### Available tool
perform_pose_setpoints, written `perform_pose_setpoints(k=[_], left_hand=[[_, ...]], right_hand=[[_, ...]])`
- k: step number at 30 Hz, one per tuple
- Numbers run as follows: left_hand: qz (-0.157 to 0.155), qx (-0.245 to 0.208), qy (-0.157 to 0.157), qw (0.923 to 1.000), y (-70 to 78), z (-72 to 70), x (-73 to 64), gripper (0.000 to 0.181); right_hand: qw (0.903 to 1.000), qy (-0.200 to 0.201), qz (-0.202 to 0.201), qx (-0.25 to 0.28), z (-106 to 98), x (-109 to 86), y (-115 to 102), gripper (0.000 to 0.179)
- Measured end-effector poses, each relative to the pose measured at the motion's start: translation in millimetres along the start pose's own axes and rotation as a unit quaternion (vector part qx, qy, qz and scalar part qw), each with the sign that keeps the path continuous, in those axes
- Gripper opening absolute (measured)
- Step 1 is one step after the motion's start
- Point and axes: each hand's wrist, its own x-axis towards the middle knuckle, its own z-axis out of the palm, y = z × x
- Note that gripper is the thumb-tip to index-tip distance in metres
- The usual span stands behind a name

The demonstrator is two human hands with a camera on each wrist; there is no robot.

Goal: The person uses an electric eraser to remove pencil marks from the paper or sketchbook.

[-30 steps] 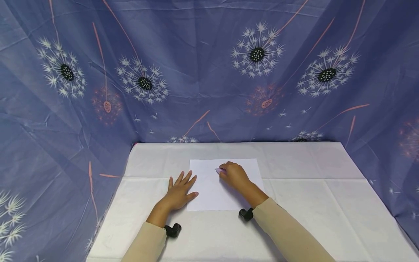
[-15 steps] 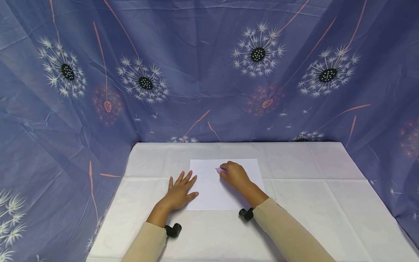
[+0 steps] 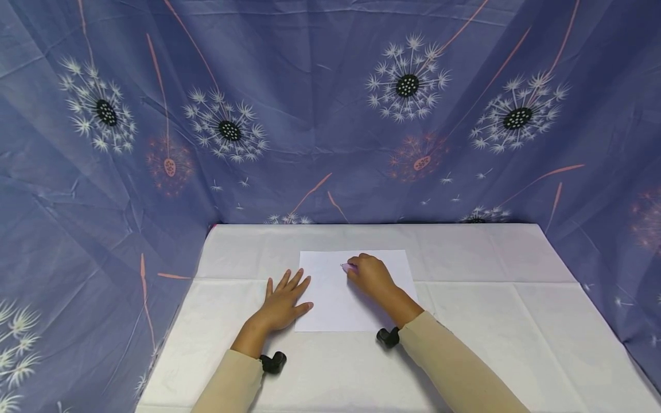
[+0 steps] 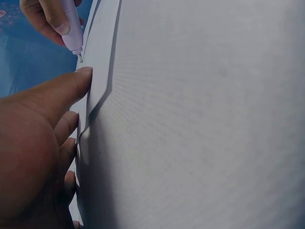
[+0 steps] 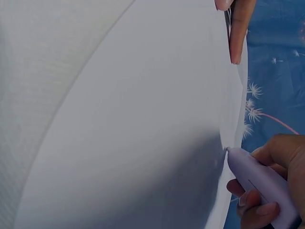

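Observation:
A blank-looking sheet of white paper (image 3: 330,307) lies flat on the white-covered table. My left hand (image 3: 281,307) rests at its left edge, fingers spread and straight, with the thumb and some fingertips over the paper. Near the upper middle of the sheet, my right hand (image 3: 372,278) grips a thick, pale purple pen-shaped tool (image 3: 349,268) with a narrow tip. Thumb and fingers curl round its tapered body (image 5: 262,183) in the right wrist view. That tip meets the paper surface, pointing left. In the left wrist view the tool (image 4: 71,31) shows a small greyish tip beyond the left thumb.
White cloth with fold creases covers the table (image 3: 490,338). Behind and to the sides hangs a blue curtain (image 3: 310,115) with dandelion prints. A small black wrist camera (image 3: 273,362) sits at the left cuff, another black camera (image 3: 388,338) at the right.
The tip of the purple tool has shifted very slightly on the paper. The left hand and the sheet stay where they were.

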Motion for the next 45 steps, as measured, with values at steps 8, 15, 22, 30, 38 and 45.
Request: perform_pose_setpoints(k=[8,15,22,30,38,45], left_hand=[[-0.003,0.007,0.000,1.0000,1.6,-2.2,0.0,0.067],[-0.001,0.008,0.003,1.0000,1.8,-2.4,0.3,0.067],[-0.001,0.010,0.000,1.0000,0.4,-1.0,1.0,0.068],[-0.002,0.008,0.001,1.0000,0.2,-0.8,1.5,0.068],[0.004,0.006,0.002,1.0000,1.5,-1.8,-0.2,0.068],[0.000,0.008,-0.002,1.0000,-0.1,-1.1,0.6,0.068]], right_hand=[[0.9998,-0.015,-0.011,-0.003,0.0,-0.4,-1.6,0.022],[0.9997,-0.022,-0.014,0.000,-1.7,-0.5,-3.9,0.022],[0.9998,-0.019,0.001,-0.010,-2.2,-0.7,-4.0,0.021],[0.9993,-0.034,-0.011,-0.011,-1.2,0.1,-4.9,0.022],[0.9995,-0.025,-0.015,-0.014,-1.0,0.4,-3.3,0.021],[0.9997,-0.021,0.004,-0.013,-1.2,1.0,-3.3,0.020]])
